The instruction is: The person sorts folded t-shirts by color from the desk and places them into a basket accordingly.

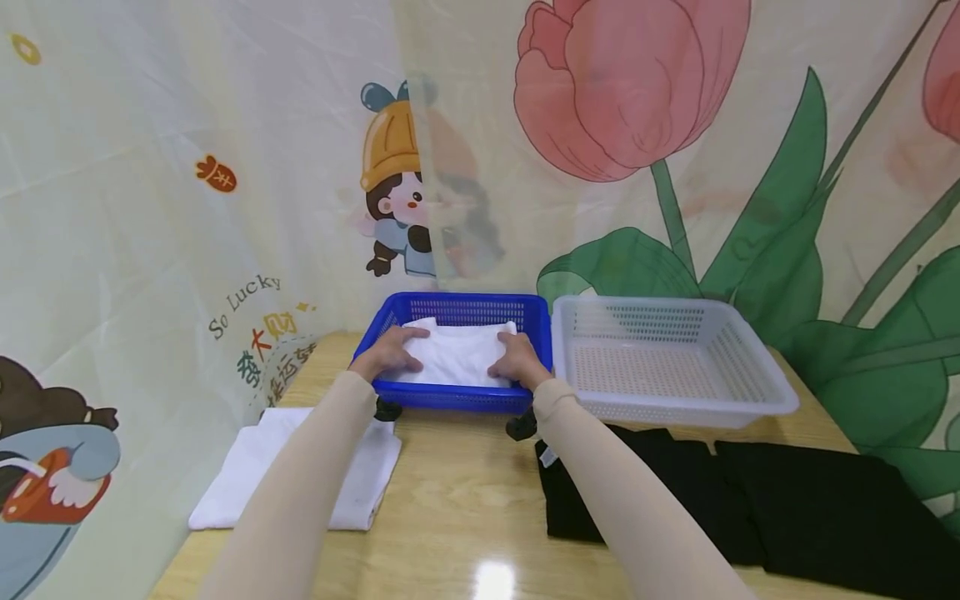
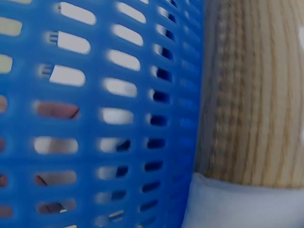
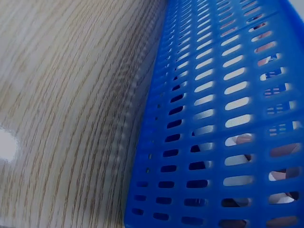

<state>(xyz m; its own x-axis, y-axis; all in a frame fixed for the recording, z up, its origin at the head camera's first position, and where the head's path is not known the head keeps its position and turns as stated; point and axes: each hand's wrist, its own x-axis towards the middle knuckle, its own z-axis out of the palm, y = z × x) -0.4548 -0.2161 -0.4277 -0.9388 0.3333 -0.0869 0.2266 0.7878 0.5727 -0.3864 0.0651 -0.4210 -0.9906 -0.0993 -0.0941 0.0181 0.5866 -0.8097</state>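
Note:
A folded white cloth (image 1: pixel 463 354) lies inside the blue plastic basket (image 1: pixel 465 398), with its far corners slightly raised. At the cloth's left side my left hand (image 1: pixel 392 350) rests with thumb and fingers spread on it. On the right side my right hand (image 1: pixel 517 360) touches the cloth in the same way. Both wrists cross the basket's near rim. In the left wrist view the slotted blue wall (image 2: pixel 137 104) hides most of the hand, though bits of skin show through. The right wrist view likewise shows the perforated basket side (image 3: pixel 213 114), with parts of a hand behind it.
To the right of the blue basket stands a white plastic basket (image 1: pixel 675 408). Another folded white cloth (image 1: pixel 247 467) lies on the wooden table (image 1: pixel 450 500) at left. Folded black cloths (image 1: pixel 825 508) lie at right. A printed curtain (image 1: pixel 465 167) hangs behind the table.

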